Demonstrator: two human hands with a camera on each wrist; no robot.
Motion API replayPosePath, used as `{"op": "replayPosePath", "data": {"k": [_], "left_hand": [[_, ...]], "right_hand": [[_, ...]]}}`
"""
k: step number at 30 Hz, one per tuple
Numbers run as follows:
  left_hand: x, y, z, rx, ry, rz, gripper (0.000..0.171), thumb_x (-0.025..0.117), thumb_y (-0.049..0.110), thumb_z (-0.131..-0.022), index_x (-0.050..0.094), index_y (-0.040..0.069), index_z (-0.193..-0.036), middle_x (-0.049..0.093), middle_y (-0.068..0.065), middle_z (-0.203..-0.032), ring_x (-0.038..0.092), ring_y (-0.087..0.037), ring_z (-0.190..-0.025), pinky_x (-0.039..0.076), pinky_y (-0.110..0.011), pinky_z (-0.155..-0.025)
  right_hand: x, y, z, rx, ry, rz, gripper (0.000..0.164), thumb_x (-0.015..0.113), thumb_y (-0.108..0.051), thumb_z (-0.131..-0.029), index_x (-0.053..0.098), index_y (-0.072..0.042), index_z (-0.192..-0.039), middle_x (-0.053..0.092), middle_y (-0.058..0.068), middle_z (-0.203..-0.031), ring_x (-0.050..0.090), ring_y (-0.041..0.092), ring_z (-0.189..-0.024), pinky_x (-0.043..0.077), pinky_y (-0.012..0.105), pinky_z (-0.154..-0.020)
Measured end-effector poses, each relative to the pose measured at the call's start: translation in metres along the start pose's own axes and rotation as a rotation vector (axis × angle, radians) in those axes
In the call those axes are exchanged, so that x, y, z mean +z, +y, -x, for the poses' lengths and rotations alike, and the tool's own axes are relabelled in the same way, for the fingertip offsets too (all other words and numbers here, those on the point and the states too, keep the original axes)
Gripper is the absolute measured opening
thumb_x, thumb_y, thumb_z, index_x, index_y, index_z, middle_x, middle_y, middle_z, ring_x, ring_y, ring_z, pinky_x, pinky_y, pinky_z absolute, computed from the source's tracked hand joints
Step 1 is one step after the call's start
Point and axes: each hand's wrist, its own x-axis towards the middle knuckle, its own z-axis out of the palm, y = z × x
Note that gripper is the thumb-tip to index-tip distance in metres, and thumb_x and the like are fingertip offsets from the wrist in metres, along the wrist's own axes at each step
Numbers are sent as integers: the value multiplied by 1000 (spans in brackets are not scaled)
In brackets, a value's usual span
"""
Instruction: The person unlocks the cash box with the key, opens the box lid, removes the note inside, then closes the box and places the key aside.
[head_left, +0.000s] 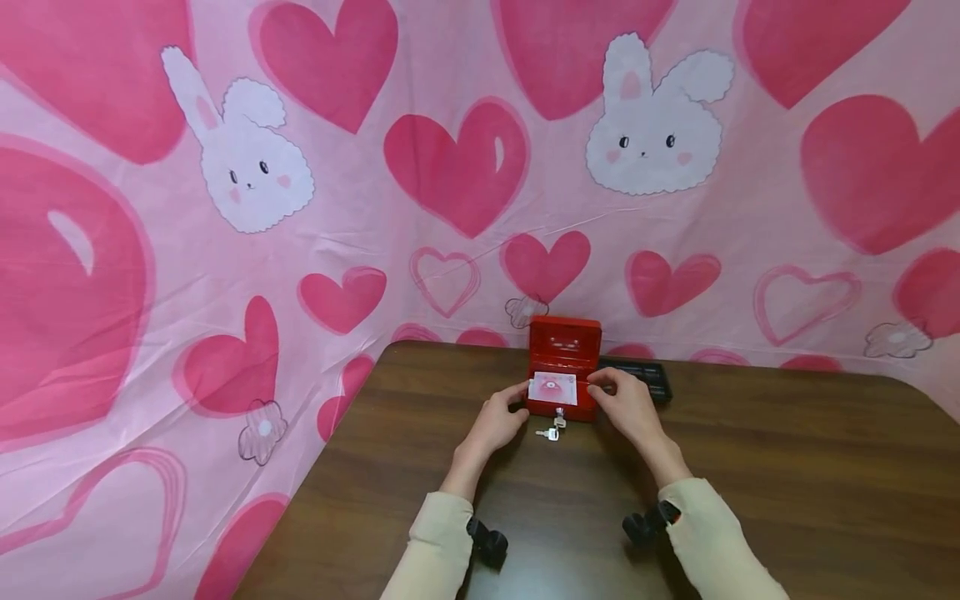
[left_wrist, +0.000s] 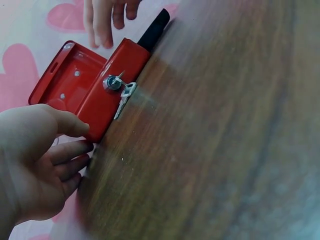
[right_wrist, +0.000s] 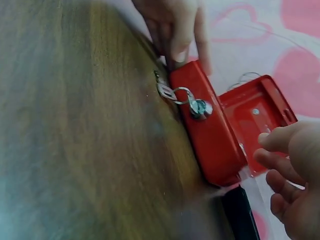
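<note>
The red box (head_left: 581,410) lay open between the left hand (head_left: 497,422), relaxed and touching one end, and the right hand (head_left: 628,405), loose and released, just beside the other.

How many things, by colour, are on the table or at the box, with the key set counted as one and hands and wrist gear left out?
Red: 1, the open box
Black: 1, the tray
Pink and white: 1, the printed sheet
Silver: 1, the key set
Total: 4
</note>
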Motion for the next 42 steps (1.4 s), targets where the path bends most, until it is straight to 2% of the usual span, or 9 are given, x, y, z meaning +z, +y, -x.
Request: {"op": "replayPosePath", "data": {"k": [8,14,19,26,32,42], "left_hand": [[0,-1,-1,17,6,1,52,59,14,-95,51,14,-146,62,-12,-138,53,-28,-133,39,-52,-113],[2,1,-1,6,-2,10,51,59,13,-96,51,15,-146,61,-13,-138,53,-29,-133,38,-54,-113],[3,1,-1,1,-6,11,51,58,13,-96,51,15,-147,61,-13,-139,52,-29,-134,37,-54,-113],[1,2,-1,14,4,17,51,59,12,-95,52,14,-146,62,-13,-137,52,-29,-133,38,-53,-113],[2,1,0,23,8,14,51,59,11,-95,52,13,-145,62,-14,-136,53,-29,-133,38,-52,-113],[1,-1,0,19,7,-19,52,61,12,-94,52,13,-146,62,-12,-137,53,-26,-132,39,-50,-113]], "right_hand": [[10,-10,-22,48,-163,87,28,65,-17,-92,71,0,-114,71,21,-114,62,34,-99,53,52,-93],[13,-7,-26,76,-215,113,32,67,-19,-91,70,-2,-118,70,21,-118,61,33,-104,51,52,-97],[17,-2,-26,55,-223,115,31,67,-19,-91,71,-2,-117,70,20,-118,61,34,-106,50,53,-98],[22,-3,-27,19,-184,122,28,67,-17,-90,73,-1,-112,72,21,-112,62,34,-100,51,52,-94],[25,-6,-27,31,-158,100,27,69,-17,-89,74,-2,-110,73,20,-110,61,33,-99,52,51,-93],[27,-16,-26,53,-150,50,26,69,-17,-89,75,-2,-110,72,20,-113,61,36,-106,47,54,-99]]}}
